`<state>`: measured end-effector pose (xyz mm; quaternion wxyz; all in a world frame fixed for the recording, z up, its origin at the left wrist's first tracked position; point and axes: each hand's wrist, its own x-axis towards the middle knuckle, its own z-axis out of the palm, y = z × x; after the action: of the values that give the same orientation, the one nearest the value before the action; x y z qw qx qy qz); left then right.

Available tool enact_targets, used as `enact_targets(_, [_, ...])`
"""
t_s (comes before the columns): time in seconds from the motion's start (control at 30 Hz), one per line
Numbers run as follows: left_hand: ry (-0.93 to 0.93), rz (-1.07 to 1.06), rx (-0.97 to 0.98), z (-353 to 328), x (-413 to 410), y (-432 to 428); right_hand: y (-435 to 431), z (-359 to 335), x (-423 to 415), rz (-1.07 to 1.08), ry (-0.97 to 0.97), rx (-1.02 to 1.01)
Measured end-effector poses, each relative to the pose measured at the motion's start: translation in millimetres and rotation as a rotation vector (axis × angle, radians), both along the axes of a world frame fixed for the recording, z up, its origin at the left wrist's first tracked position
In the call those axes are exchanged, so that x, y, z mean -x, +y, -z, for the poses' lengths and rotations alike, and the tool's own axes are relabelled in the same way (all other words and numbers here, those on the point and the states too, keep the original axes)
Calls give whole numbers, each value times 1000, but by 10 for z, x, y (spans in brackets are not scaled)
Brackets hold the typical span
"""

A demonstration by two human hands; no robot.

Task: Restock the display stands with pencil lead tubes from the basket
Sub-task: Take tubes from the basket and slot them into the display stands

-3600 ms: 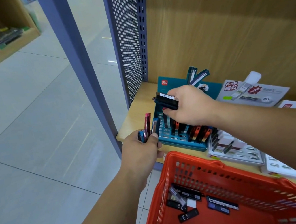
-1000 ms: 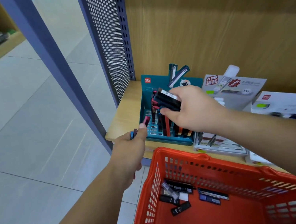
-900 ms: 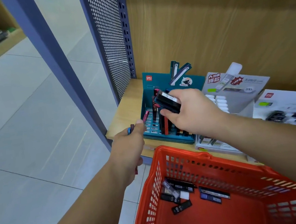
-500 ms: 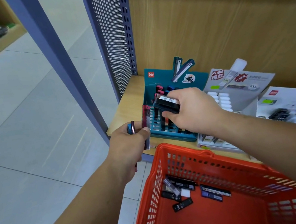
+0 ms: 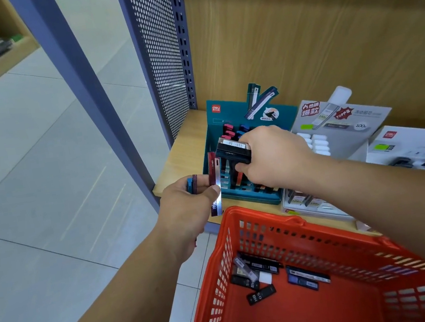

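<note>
One light wooden shelf (image 5: 185, 151) sits low, with a brown wooden wall (image 5: 324, 33) behind it. A blue-grey metal post (image 5: 78, 84) and a metal panel full of little holes (image 5: 160, 58) stand at its left end. Pale grey floor tiles (image 5: 30, 188) spread out to the left. A teal cardboard display stand (image 5: 215, 130) sits on the shelf, with red, blue and black tubes standing in its slots. A red plastic basket (image 5: 270, 224) is in front of the shelf, and a few flat black pencil lead tubes (image 5: 261, 294) lie on its bottom. The left hand (image 5: 186, 211) pinches a flat dark red tube (image 5: 213, 171) just in front of the teal stand, and a blue tube (image 5: 190, 184) pokes out of its curled fingers. The right hand (image 5: 274, 159) is over the stand, curled round a small stack of black tubes (image 5: 233, 150) with a white barcode label.
</note>
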<state>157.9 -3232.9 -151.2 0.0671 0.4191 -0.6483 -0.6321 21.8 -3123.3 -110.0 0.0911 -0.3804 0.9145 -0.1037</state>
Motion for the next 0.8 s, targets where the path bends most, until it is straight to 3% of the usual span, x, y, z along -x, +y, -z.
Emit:
enact_targets(0.1, [25, -4, 12, -16, -10, 1, -24, -9, 19, 29, -64, 51])
enact_targets(0.23, [107, 51, 33, -71, -30, 9, 22, -134, 90, 152, -408, 427])
enact_targets(0.33, [173, 132, 28, -156, -54, 42, 70, -290, 78, 127, -596, 416])
enact_targets(0.47, [178, 114, 46, -186, -73, 18, 33, -432, 83, 16, -553, 286])
enact_targets(0.6, [52, -76, 123, -129, -52, -49, -123, -467, 167, 23, -441, 355])
enact_targets(0.8, [-14, -21, -213, -17, 21, -94, -266, -204, 246, -50, -183, 220])
